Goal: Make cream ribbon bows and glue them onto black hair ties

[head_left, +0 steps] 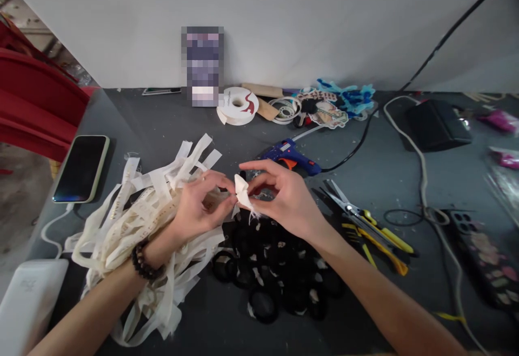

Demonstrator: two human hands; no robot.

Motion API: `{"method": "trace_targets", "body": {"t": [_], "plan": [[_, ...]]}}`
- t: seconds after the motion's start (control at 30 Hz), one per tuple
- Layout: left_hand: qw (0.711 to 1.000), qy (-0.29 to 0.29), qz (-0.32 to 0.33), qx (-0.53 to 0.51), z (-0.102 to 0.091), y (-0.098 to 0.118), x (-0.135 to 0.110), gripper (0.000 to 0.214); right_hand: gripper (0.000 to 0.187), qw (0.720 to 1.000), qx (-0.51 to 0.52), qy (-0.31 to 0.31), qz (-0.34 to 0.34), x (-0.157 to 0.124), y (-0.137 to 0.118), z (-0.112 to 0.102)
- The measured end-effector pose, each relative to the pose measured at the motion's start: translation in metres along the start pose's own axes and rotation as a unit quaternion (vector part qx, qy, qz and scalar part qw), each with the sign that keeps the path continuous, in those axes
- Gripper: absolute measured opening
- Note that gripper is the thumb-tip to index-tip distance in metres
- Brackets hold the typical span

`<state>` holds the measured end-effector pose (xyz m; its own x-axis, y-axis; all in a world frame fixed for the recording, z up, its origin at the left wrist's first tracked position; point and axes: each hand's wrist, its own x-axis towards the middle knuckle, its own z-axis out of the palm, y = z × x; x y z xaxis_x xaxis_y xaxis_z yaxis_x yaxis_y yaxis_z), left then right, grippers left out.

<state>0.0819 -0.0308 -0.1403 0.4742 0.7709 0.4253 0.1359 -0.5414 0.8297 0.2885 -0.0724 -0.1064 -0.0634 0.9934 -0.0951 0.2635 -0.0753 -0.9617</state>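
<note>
Between my two hands is a short piece of folded cream ribbon [242, 189] with a frayed lower end. My left hand [205, 199] pinches its left edge between thumb and fingertips. From the other side, my right hand [284, 196] grips it with the thumb below and a finger behind, the index finger stretched out above. A heap of cream ribbon strips [133, 221], some with printed letters, lies beneath and left of my left hand. Below my hands is a pile of black hair ties [263, 302] with small pale bits on them.
A blue glue gun [292, 156] lies just beyond my right hand. Scissors [352, 215] and yellow-handled pliers [385, 237] are to the right. A ribbon spool [239, 106] stands by the wall. A phone [82, 167] is cabled to a white power bank [30, 302] at left.
</note>
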Motion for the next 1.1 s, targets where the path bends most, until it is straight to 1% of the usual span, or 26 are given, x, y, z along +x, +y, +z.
{"method": "trace_targets", "body": {"t": [0.13, 0.23, 0.37, 0.47, 0.57, 0.67, 0.77, 0.87, 0.93, 1.1], "plan": [[0.992, -0.041, -0.093, -0.075, 0.001, 0.0, -0.001, 0.021, 0.057, 0.999, -0.029, -0.005, 0.014, 0.003, 0.001, -0.002], [0.988, -0.047, -0.117, -0.088, 0.002, -0.002, 0.0, 0.026, 0.06, 0.998, -0.063, 0.014, -0.008, 0.002, -0.003, 0.0], [0.991, -0.053, -0.097, -0.074, 0.002, -0.004, 0.002, 0.019, 0.056, 0.993, -0.104, 0.041, -0.042, -0.004, -0.008, 0.005], [0.994, -0.049, -0.067, -0.07, 0.001, -0.006, 0.003, 0.017, 0.055, 0.991, -0.119, 0.047, -0.044, -0.007, -0.009, 0.007], [0.997, -0.012, -0.049, -0.051, 0.002, -0.008, 0.002, 0.012, 0.053, 0.992, -0.108, 0.044, -0.038, -0.007, -0.009, 0.006], [0.997, 0.027, -0.04, -0.056, 0.004, -0.011, 0.0, 0.006, 0.054, 0.995, -0.092, 0.036, -0.028, -0.005, -0.008, 0.006], [0.997, 0.049, -0.03, -0.042, 0.006, -0.013, -0.001, 0.008, 0.051, 0.995, -0.093, 0.023, -0.021, -0.004, -0.007, 0.006], [0.999, 0.052, 0.004, 0.002, 0.007, -0.013, -0.002, 0.01, 0.045, 0.994, -0.1, 0.023, -0.02, -0.004, -0.008, 0.006], [0.998, 0.049, 0.013, 0.032, 0.007, -0.012, -0.002, 0.013, 0.043, 0.994, -0.1, 0.025, -0.017, -0.003, -0.007, 0.006], [0.997, 0.04, -0.006, 0.066, 0.006, -0.009, -0.001, 0.014, 0.042, 0.995, -0.089, 0.032, -0.021, -0.003, -0.005, 0.004]]}}
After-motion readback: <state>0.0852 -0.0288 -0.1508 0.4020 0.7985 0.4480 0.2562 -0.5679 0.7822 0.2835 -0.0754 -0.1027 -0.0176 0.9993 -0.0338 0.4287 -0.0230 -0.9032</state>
